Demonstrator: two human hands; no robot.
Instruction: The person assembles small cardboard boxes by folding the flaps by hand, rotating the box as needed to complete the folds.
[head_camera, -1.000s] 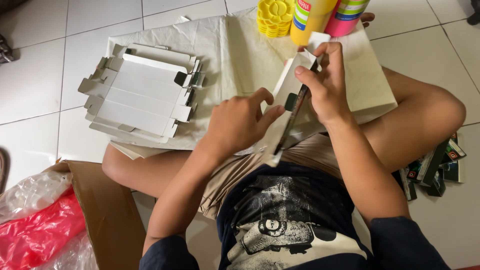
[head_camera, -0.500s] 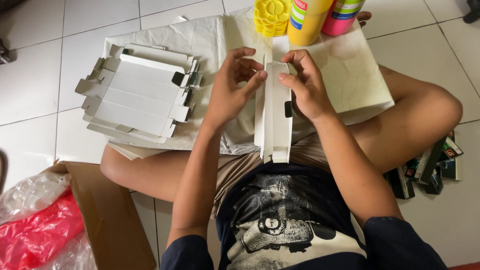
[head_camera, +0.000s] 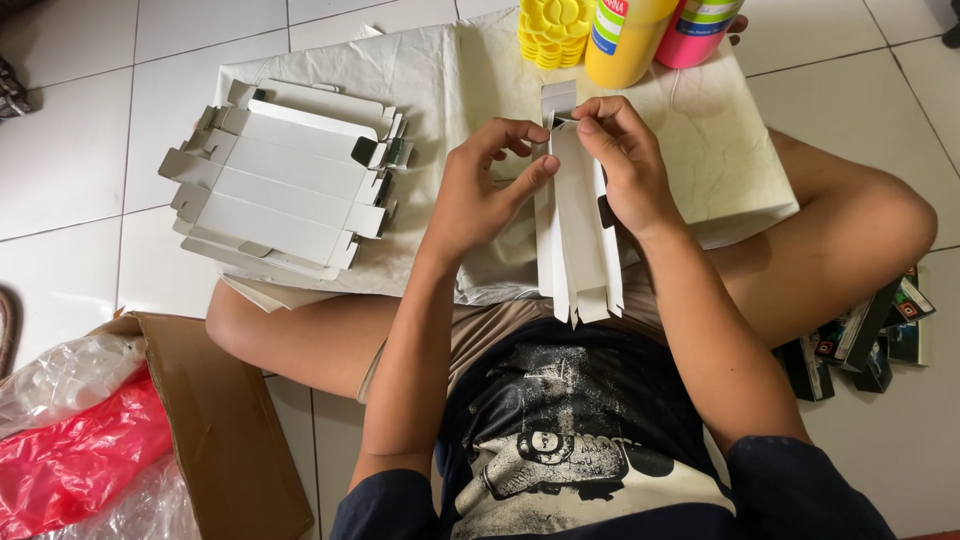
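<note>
Both hands meet on a long white carton blank (head_camera: 578, 225), a flat die-cut sleeve of thin card held upright over the lap; the right hand (head_camera: 625, 165) pinches its top flap at about twelve o'clock between thumb and forefinger, with the remaining fingers wrapped down the right edge, while the left hand (head_camera: 480, 195) presses on the left edge, its forefinger laid across the panel and its thumb curled in near the top. The carton looks light and only moderately stiff: it should bend readily along its scored creases and could crumple or tear at the small end tabs if squeezed hard, so the long edges and the fold lines seem the safest places to take hold, not the loose flaps hanging at its six o'clock end. Behind it lies a cream sheet (head_camera: 700, 150) spread over the white tiled floor (head_camera: 70, 120). At about ten o'clock from the hands a stack of flat white blanks (head_camera: 280, 180) rests on that sheet. At twelve to one o'clock stand a yellow flower-shaped tray stack (head_camera: 555, 30), a yellow bottle (head_camera: 620, 40) and a pink bottle (head_camera: 700, 25), close together. At four o'clock, beyond the right knee, lie some dark printed boxes (head_camera: 865, 335). At eight o'clock sits a brown cardboard box (head_camera: 225, 420) with clear and red plastic bags (head_camera: 75, 450)
</note>
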